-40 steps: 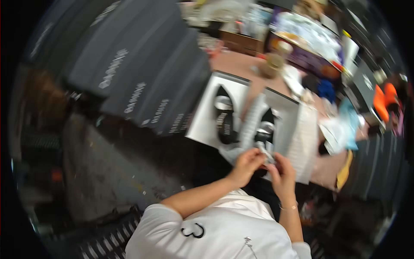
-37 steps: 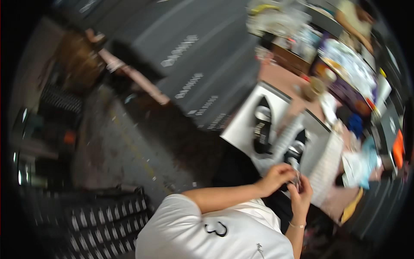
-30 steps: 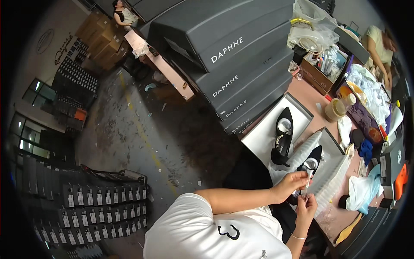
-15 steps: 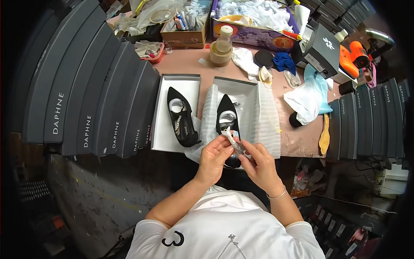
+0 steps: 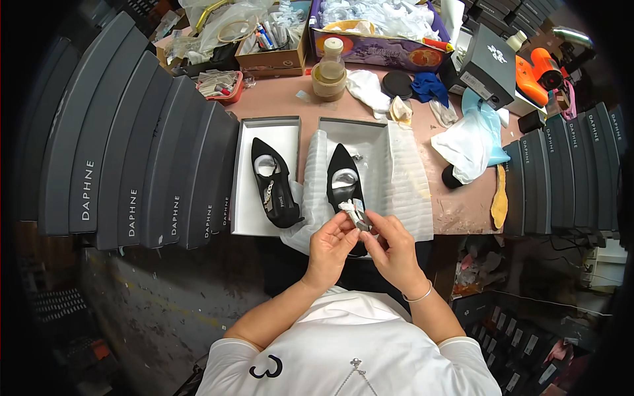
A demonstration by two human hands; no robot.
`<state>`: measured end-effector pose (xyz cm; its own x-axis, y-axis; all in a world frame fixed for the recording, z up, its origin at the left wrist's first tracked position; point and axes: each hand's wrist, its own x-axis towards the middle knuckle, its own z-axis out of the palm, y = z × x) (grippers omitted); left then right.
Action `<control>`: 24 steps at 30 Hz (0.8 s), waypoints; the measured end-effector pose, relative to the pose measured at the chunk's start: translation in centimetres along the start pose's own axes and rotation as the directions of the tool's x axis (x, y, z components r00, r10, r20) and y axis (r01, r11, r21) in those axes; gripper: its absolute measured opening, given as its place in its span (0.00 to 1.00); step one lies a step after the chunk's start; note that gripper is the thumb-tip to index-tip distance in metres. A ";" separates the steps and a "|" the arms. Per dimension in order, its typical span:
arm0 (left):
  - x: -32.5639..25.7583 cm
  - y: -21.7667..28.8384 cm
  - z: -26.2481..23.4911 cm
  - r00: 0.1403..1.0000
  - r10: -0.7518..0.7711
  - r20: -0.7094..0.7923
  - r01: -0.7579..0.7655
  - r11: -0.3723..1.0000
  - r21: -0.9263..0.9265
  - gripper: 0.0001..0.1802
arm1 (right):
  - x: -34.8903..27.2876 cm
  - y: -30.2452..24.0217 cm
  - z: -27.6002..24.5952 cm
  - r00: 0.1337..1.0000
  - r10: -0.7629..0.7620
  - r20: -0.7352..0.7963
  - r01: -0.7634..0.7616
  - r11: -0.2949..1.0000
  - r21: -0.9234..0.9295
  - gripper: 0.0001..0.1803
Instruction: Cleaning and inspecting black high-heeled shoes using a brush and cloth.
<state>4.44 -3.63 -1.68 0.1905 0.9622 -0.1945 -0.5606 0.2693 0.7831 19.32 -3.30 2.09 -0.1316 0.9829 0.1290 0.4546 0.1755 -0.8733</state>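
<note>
Boxes come first: two shallow white-lined trays lie side by side on the table (image 5: 462,204), the left box tray (image 5: 246,178) holding one black pointed shoe (image 5: 274,188) with a small chain across it, the right box tray (image 5: 373,135) lined with ribbed white foam wrap (image 5: 409,185) and holding a second black shoe (image 5: 345,178). We hold a small silvery ornament (image 5: 356,214) just above the heel end of that second shoe, our left hand (image 5: 330,247) and right hand (image 5: 393,251) close together, fingertips of both pinching it. Behind, a cardboard box (image 5: 274,56) is full of pens and clutter, and a purple carton (image 5: 383,49) holds clear plastic bags. Grey shoe boxes (image 5: 132,152) stand packed along the left, more grey boxes (image 5: 568,175) on the right. The table's near edge runs just under our hands, with bare floor (image 5: 152,303) at lower left.
</note>
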 end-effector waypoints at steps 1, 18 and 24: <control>0.0 -0.2 -0.1 1.000 0.019 0.006 -0.019 1.000 0.009 0.25 | 0.0 0.0 0.2 1.000 -0.006 -0.014 0.006 1.000 0.011 0.21; -0.3 -1.0 0.6 0.999 0.019 0.038 -0.021 0.998 0.061 0.24 | 1.8 -0.3 -0.7 0.999 -0.018 0.045 0.021 0.997 -0.068 0.16; 1.7 0.4 -1.2 0.982 -0.163 0.094 0.184 0.933 -0.308 0.22 | 5.4 2.8 -6.0 0.992 0.021 -0.128 -0.051 0.971 -0.233 0.18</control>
<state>3.64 -1.82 -2.43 0.3545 0.8974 -0.2629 -0.7364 0.4412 0.5129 25.17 2.86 3.17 -0.0082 0.9854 0.1698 0.6536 0.1338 -0.7449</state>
